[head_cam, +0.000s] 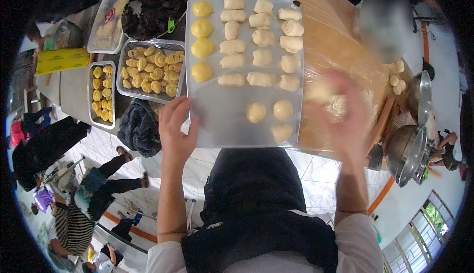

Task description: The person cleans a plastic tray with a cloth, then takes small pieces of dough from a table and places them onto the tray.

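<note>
A translucent plastic tray [218, 121] lies before me at the table's front edge. Yellow dough balls [202, 48] line its left side, with several rows of pale rolled dough pieces [232, 47] beside them. Three pale dough balls [256, 112] sit near its front right. My left hand [177, 128] has its fingers and thumb at the tray's left rim. To the right of the tray, my right hand [342, 106] is motion-blurred above the floured tabletop. A pale, doughy blur [318, 90] shows by its fingers; whether the hand holds it is unclear.
Plastic containers of shaped yellow dough [152, 71] stand at the left, beside a dark cloth [139, 128]. Plastic film covers the wooden tabletop [326, 24]. Metal bowls [401, 150], a wooden rolling pin [381, 119] and more dough balls [397, 84] are at the right.
</note>
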A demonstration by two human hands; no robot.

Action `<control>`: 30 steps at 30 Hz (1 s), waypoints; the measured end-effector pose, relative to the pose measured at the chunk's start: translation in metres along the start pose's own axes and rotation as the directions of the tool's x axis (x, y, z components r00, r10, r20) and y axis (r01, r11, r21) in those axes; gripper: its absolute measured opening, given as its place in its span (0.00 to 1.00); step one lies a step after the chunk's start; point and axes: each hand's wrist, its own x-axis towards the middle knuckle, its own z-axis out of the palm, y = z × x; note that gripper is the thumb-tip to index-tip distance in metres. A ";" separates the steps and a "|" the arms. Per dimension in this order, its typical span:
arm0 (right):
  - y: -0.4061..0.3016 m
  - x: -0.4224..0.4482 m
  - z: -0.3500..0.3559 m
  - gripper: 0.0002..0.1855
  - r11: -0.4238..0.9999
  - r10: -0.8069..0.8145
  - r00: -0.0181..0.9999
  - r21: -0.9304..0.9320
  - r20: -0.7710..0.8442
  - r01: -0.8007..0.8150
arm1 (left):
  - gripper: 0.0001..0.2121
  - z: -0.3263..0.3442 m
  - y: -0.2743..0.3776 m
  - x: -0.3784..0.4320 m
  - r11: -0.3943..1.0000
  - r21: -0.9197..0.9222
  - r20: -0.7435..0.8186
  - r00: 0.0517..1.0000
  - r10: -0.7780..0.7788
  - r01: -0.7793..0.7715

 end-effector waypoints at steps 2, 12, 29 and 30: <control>-0.005 -0.011 0.049 0.17 0.959 -0.244 0.941 -0.084 0.233 0.269 | 0.18 0.000 0.007 0.005 0.997 0.036 0.047 0.997 0.066 -0.068; 0.001 -0.025 0.138 0.16 0.856 -0.284 0.884 -0.318 0.371 0.408 | 0.27 0.027 0.010 0.003 0.983 0.029 0.107 0.979 0.176 -0.180; -0.005 -0.019 0.142 0.22 0.877 -0.130 0.919 -0.390 0.372 0.282 | 0.37 0.048 0.019 0.005 0.985 -0.021 0.074 0.982 0.173 -0.172; -0.009 -0.018 0.139 0.23 0.876 -0.088 0.908 -0.402 0.409 0.266 | 0.37 0.049 0.018 0.005 0.984 -0.022 0.066 0.982 0.177 -0.176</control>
